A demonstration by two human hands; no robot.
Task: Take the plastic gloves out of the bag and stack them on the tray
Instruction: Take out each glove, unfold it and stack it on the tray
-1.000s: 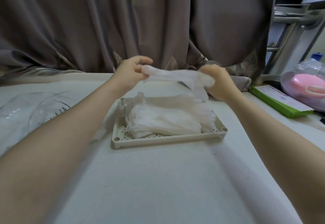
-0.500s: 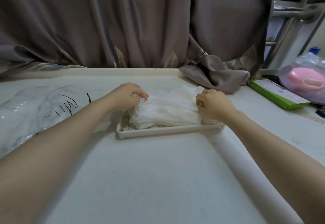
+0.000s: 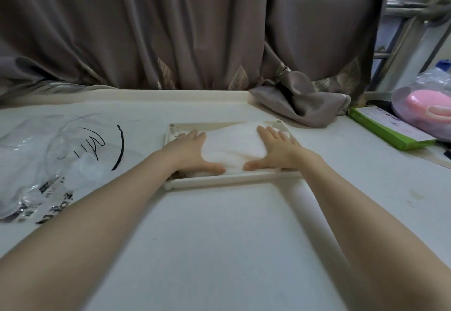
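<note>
A cream plastic tray (image 3: 231, 179) sits mid-table, and a stack of thin white plastic gloves (image 3: 231, 146) lies in it. My left hand (image 3: 189, 151) presses flat on the left side of the stack, fingers straight and thumb spread along the near edge. On the right side my right hand (image 3: 275, 148) presses down the same way. The clear plastic bag (image 3: 48, 162) with black printing lies crumpled at the left of the table, apart from both hands.
A brown curtain (image 3: 195, 30) hangs behind the table, and a fold of it (image 3: 302, 105) lies on the far right of the top. At the right edge are a green box (image 3: 388, 127) and a bagged pink item (image 3: 429, 108).
A second ago both hands held one glove stretched above the tray. They lowered it onto the stack, let go, and now lie flat on the pile.
</note>
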